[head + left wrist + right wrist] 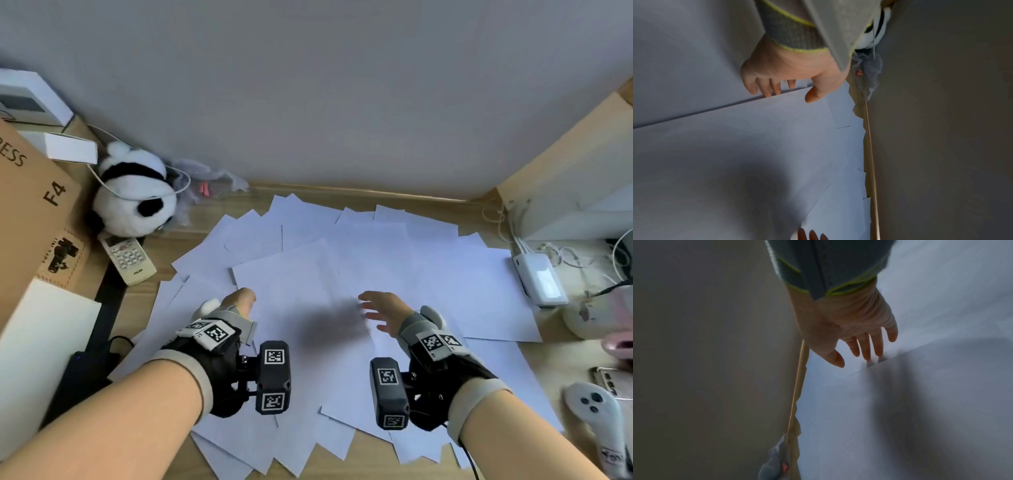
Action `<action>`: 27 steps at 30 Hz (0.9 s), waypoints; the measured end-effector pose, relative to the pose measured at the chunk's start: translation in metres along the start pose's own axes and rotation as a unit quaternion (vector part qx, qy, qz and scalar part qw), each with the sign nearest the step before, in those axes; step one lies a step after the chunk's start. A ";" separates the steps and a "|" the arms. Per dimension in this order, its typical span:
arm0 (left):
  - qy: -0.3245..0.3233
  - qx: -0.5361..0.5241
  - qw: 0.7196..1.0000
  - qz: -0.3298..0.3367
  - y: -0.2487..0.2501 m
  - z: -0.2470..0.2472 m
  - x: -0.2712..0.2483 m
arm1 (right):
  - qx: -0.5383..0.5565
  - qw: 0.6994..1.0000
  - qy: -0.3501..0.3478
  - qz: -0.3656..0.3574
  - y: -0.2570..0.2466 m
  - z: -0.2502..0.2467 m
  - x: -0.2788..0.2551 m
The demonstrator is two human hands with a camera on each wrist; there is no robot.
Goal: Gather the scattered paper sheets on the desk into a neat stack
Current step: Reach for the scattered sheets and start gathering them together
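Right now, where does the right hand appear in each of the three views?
Head view: the right hand is right of centre, fingers spread over the paper sheets.
Left wrist view: only its fingertips show, at the bottom edge.
Right wrist view: upper centre, fingertips on a sheet's edge.
Shared landmark: the desk's wooden back strip along the wall.

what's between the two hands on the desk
Only white paper sheets and the hands' shadow; no other object lies between the left hand and right hand. The head view shows it best.
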State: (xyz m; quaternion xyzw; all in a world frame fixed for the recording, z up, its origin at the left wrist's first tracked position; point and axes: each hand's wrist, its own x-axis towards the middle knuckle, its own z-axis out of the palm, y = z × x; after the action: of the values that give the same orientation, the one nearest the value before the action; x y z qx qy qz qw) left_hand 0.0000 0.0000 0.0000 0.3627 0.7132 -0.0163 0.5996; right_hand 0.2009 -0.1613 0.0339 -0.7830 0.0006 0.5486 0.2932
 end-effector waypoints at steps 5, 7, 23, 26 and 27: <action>-0.044 0.008 0.999 -0.010 -0.006 0.000 0.008 | -0.013 1.000 -0.002 0.025 0.007 0.014 0.004; -0.075 0.023 0.997 0.000 -0.006 0.005 0.013 | -0.014 0.999 -0.035 0.015 0.009 0.018 0.000; -0.058 -0.059 0.996 0.025 0.051 0.039 -0.007 | 0.326 0.936 0.131 0.031 0.041 -0.049 0.023; -0.054 -0.028 0.998 0.023 0.052 0.046 -0.004 | 0.326 0.940 0.092 0.049 0.037 -0.041 0.018; -0.066 -0.015 0.997 0.022 0.052 0.048 -0.006 | 0.324 0.942 0.079 0.048 0.035 -0.038 0.016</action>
State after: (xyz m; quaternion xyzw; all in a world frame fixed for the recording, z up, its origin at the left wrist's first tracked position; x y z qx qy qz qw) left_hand 0.0684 0.0131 0.0125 0.3675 0.6642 -0.0162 0.6508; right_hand 0.2287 -0.2030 0.0123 -0.6857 0.2391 0.4687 0.5029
